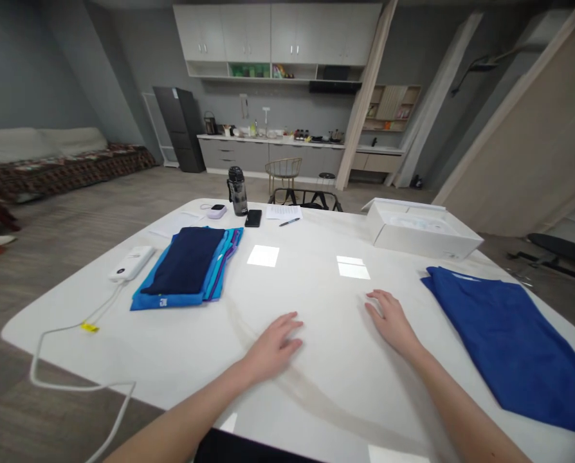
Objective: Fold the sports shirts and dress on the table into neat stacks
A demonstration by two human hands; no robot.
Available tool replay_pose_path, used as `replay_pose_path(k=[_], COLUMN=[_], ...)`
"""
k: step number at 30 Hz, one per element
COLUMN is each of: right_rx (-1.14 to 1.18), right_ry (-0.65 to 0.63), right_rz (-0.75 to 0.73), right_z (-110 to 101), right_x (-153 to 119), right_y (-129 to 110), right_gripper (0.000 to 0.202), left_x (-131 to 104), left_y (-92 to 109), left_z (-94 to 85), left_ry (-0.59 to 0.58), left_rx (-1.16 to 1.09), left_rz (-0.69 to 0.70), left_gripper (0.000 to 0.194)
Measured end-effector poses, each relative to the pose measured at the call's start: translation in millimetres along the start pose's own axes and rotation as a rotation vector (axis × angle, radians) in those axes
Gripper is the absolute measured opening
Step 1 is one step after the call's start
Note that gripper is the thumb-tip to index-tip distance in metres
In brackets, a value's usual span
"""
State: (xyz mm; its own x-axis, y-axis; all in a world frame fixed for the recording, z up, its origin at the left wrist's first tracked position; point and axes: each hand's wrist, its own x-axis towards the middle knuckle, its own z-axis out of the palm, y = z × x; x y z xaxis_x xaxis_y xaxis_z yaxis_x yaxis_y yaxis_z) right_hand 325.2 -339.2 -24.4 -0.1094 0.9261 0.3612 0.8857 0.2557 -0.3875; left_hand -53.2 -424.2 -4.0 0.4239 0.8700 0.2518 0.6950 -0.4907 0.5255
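Both my hands are over the middle of the white table (326, 360), holding nothing. My left hand (273, 347) has its fingers spread, palm down. My right hand (388, 318) is farther right, its fingers also apart. A stack of folded clothes (186, 260), dark navy on top with blue, teal and purple layers below, lies on the left side of the table. A blue garment (514, 341) lies flat at the right, nearer to my right hand than the stack is. Neither hand touches any clothing.
A white open box (413, 238) stands at the back right. Along the back left are a dark bottle (238, 193), a phone (253, 218), papers (283, 212), a pen (289, 222) and a small lilac device (217, 211). A white power strip (132, 263) trails its cable over the left edge.
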Motion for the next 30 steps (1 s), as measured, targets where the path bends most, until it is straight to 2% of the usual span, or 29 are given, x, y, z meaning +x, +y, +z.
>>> replay_pose_path(k=[2,5,7,10,12,15,18,22,26,30], right_rx=[-0.004,-0.006,-0.026,-0.093,-0.135,-0.176,-0.206,-0.228,-0.209,-0.172], right_ry=[-0.001,-0.006,-0.018,-0.035,-0.046,-0.051,-0.036,-0.027,-0.016,0.012], right_rz=[0.002,-0.001,0.015,0.071,0.088,0.075,0.062,0.061,0.063,0.069], right_z=[12.9,30.0,40.1,50.6,53.6,54.3,54.0,54.4,55.4,56.8], right_x=[11.6,29.3,38.4,45.4,46.1,44.4,43.6,44.8,44.7,43.3], right_y=[-15.9,-31.8,-40.1,-49.8,-53.6,-55.8,-56.5,-57.2,-55.8,-53.5], right_gripper=[0.035,0.034,0.034,0.036,0.037,0.038,0.039,0.039,0.039,0.040], left_x=[16.8,47.8,66.1,84.7,91.4,95.8,98.0,102.1,104.0,102.1], left_y=[-19.5,-60.3,-90.7,-135.5,-163.4,-199.2,-223.2,-236.3,-237.2,-224.1], left_z=[-18.4,-56.9,-84.7,-124.4,-148.2,-175.7,-187.9,-186.9,-186.8,-187.7], left_ry=[0.133,0.366,0.426,0.520,0.579,0.597,0.571,0.546,0.566,0.603], left_rx=[-0.028,0.232,0.409,0.541,0.559,0.526,0.462,0.438,0.424,0.400], left_rz=[-0.097,-0.232,-0.337,-0.499,-0.636,-0.823,-0.943,-0.989,-1.006,-0.966], left_gripper=[0.035,0.036,0.041,0.042,0.042,0.042,0.042,0.033,0.028,0.024])
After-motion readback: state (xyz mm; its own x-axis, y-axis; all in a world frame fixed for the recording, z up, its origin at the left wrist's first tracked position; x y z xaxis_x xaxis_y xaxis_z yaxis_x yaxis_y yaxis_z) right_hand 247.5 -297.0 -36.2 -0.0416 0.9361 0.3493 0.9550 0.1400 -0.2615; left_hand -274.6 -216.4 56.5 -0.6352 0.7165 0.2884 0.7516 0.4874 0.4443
